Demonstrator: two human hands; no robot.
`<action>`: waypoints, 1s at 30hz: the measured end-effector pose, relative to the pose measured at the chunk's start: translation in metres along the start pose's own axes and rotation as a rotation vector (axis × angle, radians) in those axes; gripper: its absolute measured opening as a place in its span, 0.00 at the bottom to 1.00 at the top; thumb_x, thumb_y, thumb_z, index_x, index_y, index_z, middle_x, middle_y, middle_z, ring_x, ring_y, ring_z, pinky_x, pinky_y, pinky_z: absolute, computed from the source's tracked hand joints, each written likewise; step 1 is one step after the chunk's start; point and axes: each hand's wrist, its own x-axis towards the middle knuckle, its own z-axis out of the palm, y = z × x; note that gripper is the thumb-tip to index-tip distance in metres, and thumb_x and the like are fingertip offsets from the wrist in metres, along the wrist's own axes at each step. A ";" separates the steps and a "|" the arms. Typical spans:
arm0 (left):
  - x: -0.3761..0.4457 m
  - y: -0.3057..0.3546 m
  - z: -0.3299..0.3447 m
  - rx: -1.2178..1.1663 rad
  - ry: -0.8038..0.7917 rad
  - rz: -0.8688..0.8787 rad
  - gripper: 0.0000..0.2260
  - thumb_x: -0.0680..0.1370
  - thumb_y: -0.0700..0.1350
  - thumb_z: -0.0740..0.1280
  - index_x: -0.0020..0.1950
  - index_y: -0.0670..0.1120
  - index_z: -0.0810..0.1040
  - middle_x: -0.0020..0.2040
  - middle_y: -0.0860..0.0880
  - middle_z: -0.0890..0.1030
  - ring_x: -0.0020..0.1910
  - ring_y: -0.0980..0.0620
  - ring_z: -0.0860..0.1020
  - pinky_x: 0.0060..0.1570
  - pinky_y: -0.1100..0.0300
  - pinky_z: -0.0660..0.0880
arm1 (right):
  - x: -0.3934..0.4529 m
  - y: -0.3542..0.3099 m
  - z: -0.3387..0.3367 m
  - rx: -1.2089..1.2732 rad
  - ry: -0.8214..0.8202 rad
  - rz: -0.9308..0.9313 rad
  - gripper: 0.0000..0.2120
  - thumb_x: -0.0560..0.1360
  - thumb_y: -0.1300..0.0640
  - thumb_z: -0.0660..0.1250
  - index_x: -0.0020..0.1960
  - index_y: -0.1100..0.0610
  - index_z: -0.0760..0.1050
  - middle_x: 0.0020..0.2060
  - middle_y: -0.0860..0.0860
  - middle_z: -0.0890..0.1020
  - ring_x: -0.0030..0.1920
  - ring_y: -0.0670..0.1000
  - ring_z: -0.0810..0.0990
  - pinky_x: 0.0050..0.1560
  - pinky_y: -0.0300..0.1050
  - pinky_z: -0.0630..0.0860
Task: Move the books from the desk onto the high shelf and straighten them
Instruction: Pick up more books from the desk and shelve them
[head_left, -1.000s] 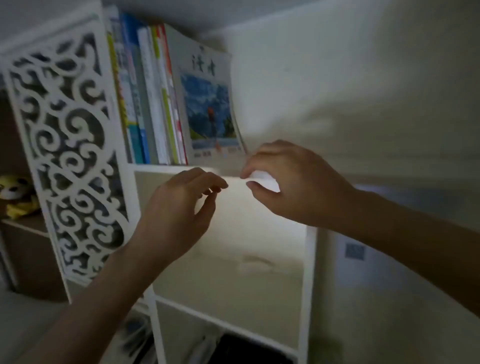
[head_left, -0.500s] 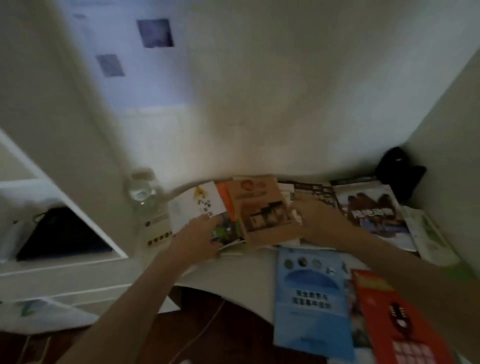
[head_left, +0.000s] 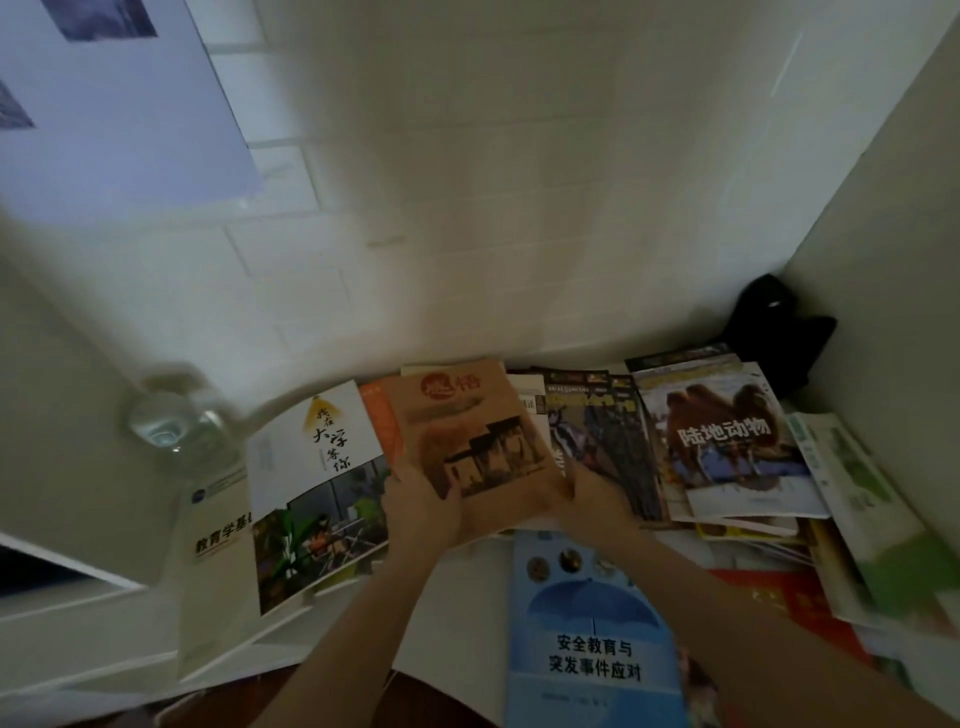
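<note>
Now both hands have left the high shelf and come down to the desk (head_left: 457, 613): left hand (head_left: 423, 512) and right hand (head_left: 595, 501) each have their grip clamped on the brown book's (head_left: 470, 434) lower corners at frame centre. Judged stage: next pickup; many books remain.

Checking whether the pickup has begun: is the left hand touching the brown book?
Touching. The head view shows the left hand gripping the brown book at its lower left corner, thumb on the cover.
</note>
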 end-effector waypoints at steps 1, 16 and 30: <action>0.002 0.000 0.002 -0.027 0.014 -0.051 0.34 0.73 0.50 0.72 0.73 0.40 0.58 0.65 0.37 0.71 0.63 0.37 0.72 0.62 0.42 0.72 | 0.002 -0.003 0.003 0.003 0.015 0.045 0.26 0.80 0.52 0.62 0.75 0.58 0.62 0.61 0.59 0.78 0.58 0.57 0.78 0.48 0.43 0.73; -0.033 0.037 0.039 -0.377 -0.179 -0.005 0.09 0.82 0.38 0.58 0.61 0.46 0.69 0.54 0.48 0.75 0.56 0.47 0.74 0.51 0.55 0.69 | -0.048 0.038 -0.049 0.558 0.001 0.260 0.13 0.71 0.74 0.63 0.51 0.60 0.72 0.49 0.57 0.79 0.50 0.57 0.79 0.54 0.61 0.79; -0.021 0.050 0.033 -0.356 -0.245 0.013 0.05 0.78 0.41 0.67 0.52 0.44 0.79 0.47 0.47 0.83 0.48 0.48 0.80 0.54 0.49 0.77 | -0.047 0.039 -0.064 0.589 0.198 0.059 0.10 0.77 0.61 0.67 0.57 0.52 0.74 0.52 0.52 0.82 0.53 0.53 0.81 0.55 0.55 0.79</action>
